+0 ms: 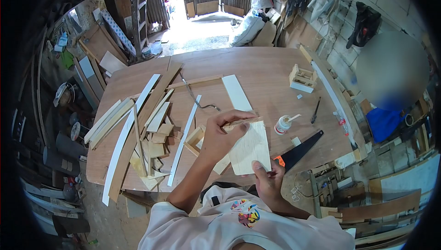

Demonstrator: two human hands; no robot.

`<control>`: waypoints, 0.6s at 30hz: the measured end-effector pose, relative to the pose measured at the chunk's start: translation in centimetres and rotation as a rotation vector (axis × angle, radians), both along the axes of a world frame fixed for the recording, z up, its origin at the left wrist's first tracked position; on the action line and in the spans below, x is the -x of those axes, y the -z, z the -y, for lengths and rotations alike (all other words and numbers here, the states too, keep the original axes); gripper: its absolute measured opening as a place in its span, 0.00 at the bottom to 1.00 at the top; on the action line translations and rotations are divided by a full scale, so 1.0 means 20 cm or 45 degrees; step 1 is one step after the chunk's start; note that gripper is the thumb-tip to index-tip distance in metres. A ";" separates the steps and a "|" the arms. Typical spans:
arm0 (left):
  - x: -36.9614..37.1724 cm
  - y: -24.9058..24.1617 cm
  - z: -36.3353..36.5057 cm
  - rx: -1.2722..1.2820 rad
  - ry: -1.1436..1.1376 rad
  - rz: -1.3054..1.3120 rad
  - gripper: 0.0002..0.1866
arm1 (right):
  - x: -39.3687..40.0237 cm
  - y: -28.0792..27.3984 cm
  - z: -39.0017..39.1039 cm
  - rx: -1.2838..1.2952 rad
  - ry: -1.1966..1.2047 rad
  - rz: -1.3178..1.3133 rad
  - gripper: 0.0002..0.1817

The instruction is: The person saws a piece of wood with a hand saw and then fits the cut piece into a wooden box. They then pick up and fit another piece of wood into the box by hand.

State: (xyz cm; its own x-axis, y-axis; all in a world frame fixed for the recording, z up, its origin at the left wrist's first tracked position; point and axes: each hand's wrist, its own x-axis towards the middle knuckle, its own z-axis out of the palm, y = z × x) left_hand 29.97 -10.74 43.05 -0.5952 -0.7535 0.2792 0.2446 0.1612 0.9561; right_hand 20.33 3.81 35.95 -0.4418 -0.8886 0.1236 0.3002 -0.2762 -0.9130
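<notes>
A pale rectangular wooden board [251,148] is held up in front of my chest, over the near side of the table. My left hand [225,133] is closed on its upper left, fingers over the top edge, where a thin wooden strip shows. Lower down, my right hand [268,179] pinches the bottom right corner, thumb on the near face. Just right of the board stands an open white glue jar [282,125] with a stick in it. A handsaw [301,152] with an orange handle lies beside my right hand. Partly behind my left forearm is a small wooden frame [194,139].
Long boards and offcuts [158,135] are heaped on the left of the table [271,66]. A slatted wooden box [303,78], a screwdriver [316,110] and a plastic bottle [341,119] lie to the right. A white panel [236,93] lies beyond my hands. Another person in blue [385,123] is at right.
</notes>
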 end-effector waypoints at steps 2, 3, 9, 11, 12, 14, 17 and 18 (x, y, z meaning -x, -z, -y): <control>0.00 0.00 0.00 0.004 0.002 0.004 0.14 | 0.00 0.00 0.01 -0.009 -0.019 0.025 0.12; 0.00 0.00 0.01 0.008 0.003 0.003 0.14 | 0.01 0.00 0.01 -0.006 -0.018 0.024 0.12; 0.00 0.02 0.03 0.050 -0.012 -0.003 0.14 | 0.02 0.01 0.04 -0.039 -0.054 -0.050 0.12; 0.00 0.02 0.03 0.042 -0.028 0.000 0.14 | 0.02 0.00 0.05 -0.011 -0.081 -0.020 0.13; 0.00 0.03 0.03 0.042 -0.028 0.003 0.14 | 0.02 0.00 0.05 -0.011 -0.081 -0.016 0.13; 0.00 0.03 0.04 0.043 -0.052 0.006 0.14 | 0.02 -0.02 0.06 -0.023 -0.068 0.035 0.14; 0.01 0.04 0.06 0.003 -0.051 0.014 0.14 | 0.02 -0.03 0.08 -0.013 -0.086 0.051 0.14; 0.01 0.04 0.06 0.002 -0.050 0.015 0.14 | 0.03 -0.02 0.08 -0.015 -0.086 0.052 0.14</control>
